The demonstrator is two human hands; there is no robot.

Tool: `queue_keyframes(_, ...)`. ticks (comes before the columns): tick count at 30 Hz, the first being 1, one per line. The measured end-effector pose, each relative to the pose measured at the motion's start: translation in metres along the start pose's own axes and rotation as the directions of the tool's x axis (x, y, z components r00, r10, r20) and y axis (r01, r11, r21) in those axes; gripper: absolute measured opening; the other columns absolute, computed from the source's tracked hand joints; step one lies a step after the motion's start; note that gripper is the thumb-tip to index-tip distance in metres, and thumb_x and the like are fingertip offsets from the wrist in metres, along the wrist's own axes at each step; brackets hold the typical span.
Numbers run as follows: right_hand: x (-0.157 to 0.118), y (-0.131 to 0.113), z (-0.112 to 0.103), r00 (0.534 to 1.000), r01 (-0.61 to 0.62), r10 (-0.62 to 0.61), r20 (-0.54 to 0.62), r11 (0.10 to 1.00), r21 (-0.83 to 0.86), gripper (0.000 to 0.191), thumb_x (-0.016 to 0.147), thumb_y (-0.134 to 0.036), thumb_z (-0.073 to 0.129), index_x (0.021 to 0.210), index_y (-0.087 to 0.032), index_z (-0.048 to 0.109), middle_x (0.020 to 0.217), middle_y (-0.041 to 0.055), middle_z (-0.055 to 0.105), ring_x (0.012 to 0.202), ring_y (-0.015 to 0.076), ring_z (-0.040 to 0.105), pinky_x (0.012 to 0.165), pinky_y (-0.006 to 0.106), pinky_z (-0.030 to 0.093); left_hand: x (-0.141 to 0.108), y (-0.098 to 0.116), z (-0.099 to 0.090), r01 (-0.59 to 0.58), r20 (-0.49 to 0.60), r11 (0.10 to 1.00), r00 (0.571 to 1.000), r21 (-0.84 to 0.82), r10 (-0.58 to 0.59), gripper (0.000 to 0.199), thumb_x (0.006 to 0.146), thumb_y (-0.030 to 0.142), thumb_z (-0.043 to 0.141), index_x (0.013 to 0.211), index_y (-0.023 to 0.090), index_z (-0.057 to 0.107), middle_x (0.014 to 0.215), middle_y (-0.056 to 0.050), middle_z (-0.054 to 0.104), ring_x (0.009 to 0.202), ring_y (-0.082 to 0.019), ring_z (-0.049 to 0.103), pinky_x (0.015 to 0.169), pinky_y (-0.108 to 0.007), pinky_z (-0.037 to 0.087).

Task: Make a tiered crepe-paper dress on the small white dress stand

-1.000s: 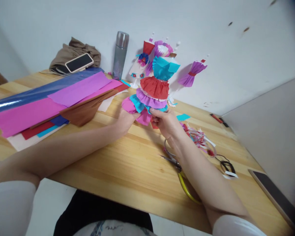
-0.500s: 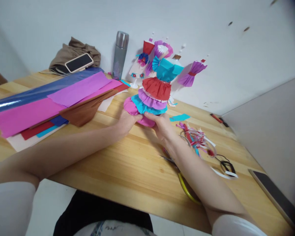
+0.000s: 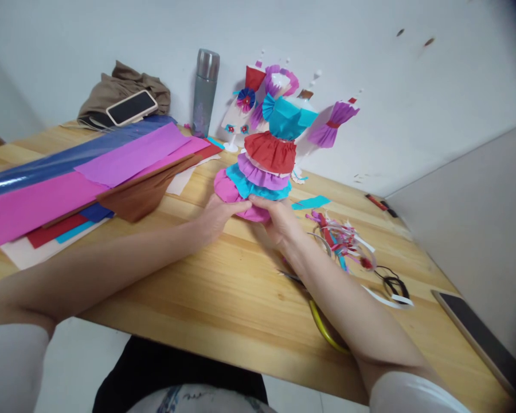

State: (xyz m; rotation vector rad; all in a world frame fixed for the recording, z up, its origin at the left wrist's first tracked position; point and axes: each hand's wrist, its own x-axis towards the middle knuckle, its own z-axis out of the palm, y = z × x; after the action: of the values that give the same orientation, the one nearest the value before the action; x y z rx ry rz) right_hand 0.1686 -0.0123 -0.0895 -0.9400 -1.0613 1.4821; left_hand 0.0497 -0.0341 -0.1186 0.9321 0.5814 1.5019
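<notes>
A small dress form in a tiered crepe-paper dress is held tilted over the table. Its bodice is turquoise, with red, purple, turquoise and pink ruffles below. My left hand grips the pink bottom ruffle from the left, thumb on top. On the right, my right hand pinches the same hem, its thumb close to the left one. Fingers under the ruffle are hidden. Scissors with a yellow handle lie partly beneath my right forearm.
Several dressed mini forms, one with a purple dress, stand by the wall. A grey flask, stacked crepe paper, a phone and brown cloth are left. Paper scraps, black cord and a tablet-like device lie right.
The view has shifted slightly, so most things sit a little further left and higher. Both hands keep their hold on the dress hem.
</notes>
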Motion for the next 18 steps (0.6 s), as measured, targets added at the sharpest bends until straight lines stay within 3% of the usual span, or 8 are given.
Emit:
queue_keyframes(5, -0.001, -0.001, -0.001, 0.996, -0.036, 0.038, 0.085, 0.999, -0.03, 0.034, 0.049, -0.012, 0.077, 0.077, -0.024, 0.062, 0.073, -0.0037, 0.072, 0.079, 0.0197, 0.068, 0.089, 0.039, 0.057, 0.002, 0.005, 0.0, -0.006, -0.021, 0.991, 1.0, -0.132, 0.003, 0.042, 0.08, 0.03, 0.071, 0.121, 0.026, 0.069, 0.128, -0.003, 0.072, 0.136, -0.028, 0.056, 0.113, -0.048, 0.046)
queue_keyframes(10, 0.004, 0.004, -0.007, 0.992, -0.022, 0.032, 0.125, 0.997, -0.077, 0.03, 0.046, -0.009, 0.069, 0.071, -0.023, 0.058, 0.069, -0.0039, 0.066, 0.084, 0.0203, 0.064, 0.091, 0.039, 0.053, 0.006, 0.005, -0.005, 0.018, -0.003, 0.989, 1.0, -0.144, -0.018, 0.036, 0.08, 0.029, 0.074, 0.116, 0.025, 0.07, 0.123, -0.004, 0.074, 0.137, -0.028, 0.055, 0.116, -0.048, 0.044)
queue_keyframes(18, 0.018, 0.013, -0.019, 1.0, 0.011, -0.007, 0.022, 0.98, -0.2, 0.031, 0.049, -0.012, 0.072, 0.072, -0.022, 0.055, 0.075, -0.0035, 0.064, 0.074, 0.0158, 0.057, 0.087, 0.039, 0.051, 0.005, 0.004, -0.007, 0.017, 0.005, 0.991, 1.0, -0.133, -0.016, 0.039, 0.073, 0.027, 0.081, 0.11, 0.025, 0.07, 0.117, -0.003, 0.076, 0.133, -0.027, 0.058, 0.115, -0.047, 0.044)
